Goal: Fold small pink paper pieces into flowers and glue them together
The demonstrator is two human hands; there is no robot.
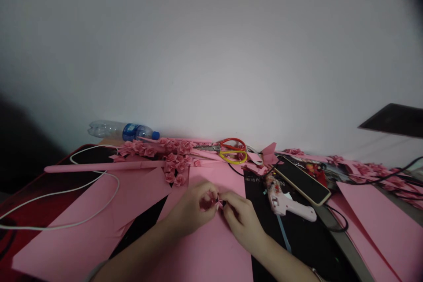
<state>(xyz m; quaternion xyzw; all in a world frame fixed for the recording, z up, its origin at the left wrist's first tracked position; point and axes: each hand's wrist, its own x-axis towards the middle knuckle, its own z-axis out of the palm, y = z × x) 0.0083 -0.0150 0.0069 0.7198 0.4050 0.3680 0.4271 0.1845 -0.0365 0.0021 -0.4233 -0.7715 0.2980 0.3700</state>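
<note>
Both hands meet over a large pink sheet (211, 253), fingertips almost touching. The left hand (191, 209) has its thumb and forefinger curled round a small folded piece of pink paper (219, 203), pinching it; the right hand (243, 220) comes in from the other side with finger and thumb at the same piece, though its size and the dim light make it hard to say how firmly that hand grips. The piece sits between the two hands, above the sheet. Beyond them lie a cluster of pink paper flowers (176, 165), a long rolled pink tube (99, 167) and scissors (217, 147) with one red and one yellow handle loop. To the right, a pale pink glue gun (292, 208) rests near a phone (304, 183), while a clear bottle (112, 130) lies on its side by the wall (211, 53)
</note>
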